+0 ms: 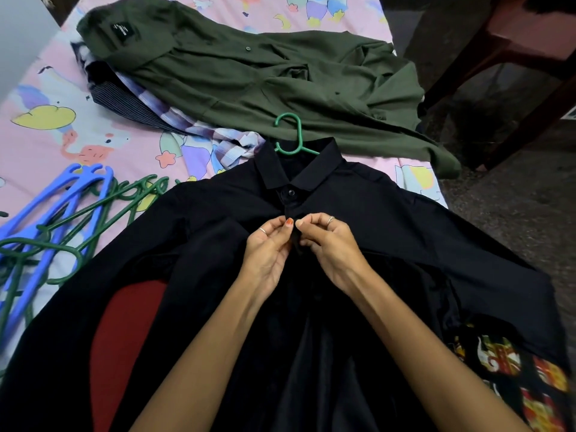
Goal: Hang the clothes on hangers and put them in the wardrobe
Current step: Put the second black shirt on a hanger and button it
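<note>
The black shirt (389,219) lies spread on the near part of the bed (40,145), front side up, with its collar pointing to the far side. A green hanger (294,135) is already inside it; only the hook and a little of the shoulders come out above the collar. The top button is closed. Just below it, the left hand (268,244) and the right hand (330,244) meet at the front opening. The fingers (288,224) of both hands pinch the two edges of the cloth there, so I judge that the second button is being closed.

The shirt looks thin, soft and light, perhaps a little smooth, and it will fold and slide easily. To carry it, I think it is better to hold the hanger hook, not the cloth.

On the far side lies a green shirt (265,73), open and crumpled. It has a small black label (124,33) inside the neck, but the writing is too small to read. Under its left part, a checked shirt (205,132) and a dark striped one (134,107) show partly. On the left of the bed is a pile of blue and green hangers (59,213). On the far right stands a dark red chair (514,57).
</note>
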`<action>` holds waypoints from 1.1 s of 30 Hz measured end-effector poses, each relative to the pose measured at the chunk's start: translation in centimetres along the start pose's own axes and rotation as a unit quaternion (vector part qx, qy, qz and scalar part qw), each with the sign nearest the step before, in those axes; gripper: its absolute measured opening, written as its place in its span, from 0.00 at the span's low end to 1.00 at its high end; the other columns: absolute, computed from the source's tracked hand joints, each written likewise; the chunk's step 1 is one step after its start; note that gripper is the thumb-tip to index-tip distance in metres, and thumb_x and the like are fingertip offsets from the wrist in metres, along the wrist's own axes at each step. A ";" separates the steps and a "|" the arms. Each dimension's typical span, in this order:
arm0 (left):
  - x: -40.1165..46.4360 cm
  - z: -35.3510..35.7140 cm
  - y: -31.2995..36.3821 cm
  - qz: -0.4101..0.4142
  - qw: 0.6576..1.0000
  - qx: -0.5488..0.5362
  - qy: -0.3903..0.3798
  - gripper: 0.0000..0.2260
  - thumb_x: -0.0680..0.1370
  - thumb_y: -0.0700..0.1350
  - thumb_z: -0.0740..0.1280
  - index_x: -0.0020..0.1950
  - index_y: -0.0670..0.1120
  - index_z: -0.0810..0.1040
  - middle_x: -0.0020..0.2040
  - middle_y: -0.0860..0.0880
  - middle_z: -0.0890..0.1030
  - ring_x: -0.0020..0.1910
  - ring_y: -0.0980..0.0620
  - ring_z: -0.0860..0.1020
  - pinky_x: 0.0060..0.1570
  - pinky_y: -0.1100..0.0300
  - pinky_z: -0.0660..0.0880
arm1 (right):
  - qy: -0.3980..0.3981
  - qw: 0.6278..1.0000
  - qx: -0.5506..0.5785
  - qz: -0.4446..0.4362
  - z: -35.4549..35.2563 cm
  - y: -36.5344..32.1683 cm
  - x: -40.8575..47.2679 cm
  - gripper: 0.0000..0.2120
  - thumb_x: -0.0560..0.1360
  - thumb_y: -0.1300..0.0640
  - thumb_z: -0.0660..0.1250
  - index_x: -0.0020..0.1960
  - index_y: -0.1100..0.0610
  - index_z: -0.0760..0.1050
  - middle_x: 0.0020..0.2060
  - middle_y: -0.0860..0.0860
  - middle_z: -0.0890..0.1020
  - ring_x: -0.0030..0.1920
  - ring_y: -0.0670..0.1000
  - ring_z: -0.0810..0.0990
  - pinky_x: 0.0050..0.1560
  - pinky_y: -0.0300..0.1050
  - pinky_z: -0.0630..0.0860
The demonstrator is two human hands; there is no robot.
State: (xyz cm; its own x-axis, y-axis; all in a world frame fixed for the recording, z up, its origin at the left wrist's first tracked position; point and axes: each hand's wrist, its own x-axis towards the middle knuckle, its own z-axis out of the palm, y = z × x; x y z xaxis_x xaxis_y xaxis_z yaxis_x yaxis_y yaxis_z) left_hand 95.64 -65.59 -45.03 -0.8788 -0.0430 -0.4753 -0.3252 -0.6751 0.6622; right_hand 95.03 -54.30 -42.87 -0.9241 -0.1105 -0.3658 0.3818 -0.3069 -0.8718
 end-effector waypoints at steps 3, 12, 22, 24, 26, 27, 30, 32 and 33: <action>0.3 0.2 0.1 -0.014 1.000 0.004 -0.022 0.05 0.78 0.33 0.63 0.49 0.41 0.76 0.41 0.47 0.81 0.39 0.57 0.81 0.42 0.67 0.78 | -0.024 0.998 0.001 0.056 -0.7 -1.5 0.6 0.08 0.74 0.66 0.69 0.39 0.59 0.73 0.32 0.50 0.76 0.32 0.45 0.76 0.36 0.35 0.75; 0.8 2.4 1.4 0.042 0.991 0.125 0.009 0.05 0.76 0.34 0.68 0.48 0.44 0.77 0.39 0.50 0.83 0.39 0.58 0.80 0.42 0.67 0.77 | 0.110 0.893 -0.403 -0.166 -2.6 -2.6 -2.8 0.11 0.71 0.52 0.74 0.41 0.55 0.73 0.35 0.46 0.77 0.33 0.42 0.74 0.37 0.36 0.71; -1.3 2.3 0.2 0.111 0.949 0.293 0.035 0.12 0.77 0.32 0.64 0.59 0.43 0.72 0.46 0.46 0.82 0.43 0.54 0.80 0.45 0.66 0.77 | 0.098 0.797 -0.584 -0.118 -3.2 1.0 -4.7 0.10 0.74 0.58 0.66 0.54 0.59 0.75 0.52 0.55 0.80 0.53 0.56 0.78 0.49 0.45 0.72; -2.4 1.3 -0.5 0.120 0.921 0.366 0.058 0.11 0.77 0.33 0.64 0.56 0.45 0.73 0.45 0.46 0.83 0.43 0.53 0.80 0.48 0.61 0.78 | 0.112 0.847 -0.512 -0.085 -4.1 0.7 -4.1 0.06 0.73 0.60 0.67 0.49 0.60 0.78 0.42 0.53 0.82 0.43 0.52 0.79 0.42 0.35 0.71; -3.4 0.4 -1.2 0.133 0.870 0.471 0.065 0.07 0.75 0.37 0.68 0.51 0.46 0.77 0.40 0.49 0.82 0.39 0.54 0.80 0.47 0.62 0.77 | 0.099 0.889 -0.445 -0.037 -5.0 0.5 -3.9 0.03 0.74 0.59 0.69 0.45 0.58 0.79 0.34 0.49 0.79 0.34 0.46 0.76 0.36 0.30 0.69; -3.9 0.1 -1.6 0.137 0.839 0.523 0.057 0.05 0.75 0.39 0.69 0.50 0.46 0.79 0.39 0.51 0.81 0.37 0.56 0.79 0.43 0.68 0.75 | 0.087 0.913 -0.399 -0.013 -5.4 0.6 -3.9 0.03 0.74 0.58 0.70 0.43 0.57 0.79 0.32 0.48 0.78 0.32 0.45 0.75 0.37 0.32 0.71; -4.6 -0.2 -2.6 0.147 0.786 0.599 0.042 0.06 0.75 0.41 0.71 0.52 0.44 0.81 0.39 0.53 0.79 0.33 0.61 0.75 0.34 0.77 0.70 | 0.061 0.962 -0.264 0.036 -6.3 0.8 -4.0 0.04 0.75 0.60 0.69 0.43 0.60 0.81 0.34 0.51 0.79 0.35 0.46 0.76 0.44 0.42 0.75; -4.9 -0.1 -3.1 0.160 0.765 0.622 0.049 0.07 0.76 0.41 0.70 0.53 0.44 0.80 0.38 0.54 0.77 0.33 0.61 0.75 0.36 0.75 0.71 | 0.046 0.972 -0.224 0.044 -6.5 0.7 -4.2 0.06 0.76 0.62 0.68 0.47 0.66 0.80 0.38 0.54 0.79 0.38 0.49 0.76 0.44 0.41 0.75; -4.9 0.1 -3.3 0.168 0.756 0.631 0.052 0.06 0.76 0.41 0.70 0.52 0.44 0.81 0.37 0.55 0.76 0.33 0.61 0.74 0.38 0.74 0.72 | 0.040 0.976 -0.208 0.047 -6.6 0.6 -4.3 0.07 0.76 0.63 0.68 0.48 0.68 0.79 0.39 0.56 0.79 0.39 0.50 0.76 0.44 0.41 0.75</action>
State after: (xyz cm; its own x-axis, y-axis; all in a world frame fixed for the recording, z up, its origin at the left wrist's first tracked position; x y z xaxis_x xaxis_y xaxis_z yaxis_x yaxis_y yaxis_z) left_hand 101.02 -63.08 -44.85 -0.9750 -0.1576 -0.1567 -0.2213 0.6236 0.7498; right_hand 99.37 -47.79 -43.98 -0.8869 -0.0412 -0.4602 0.4535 0.1127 -0.8841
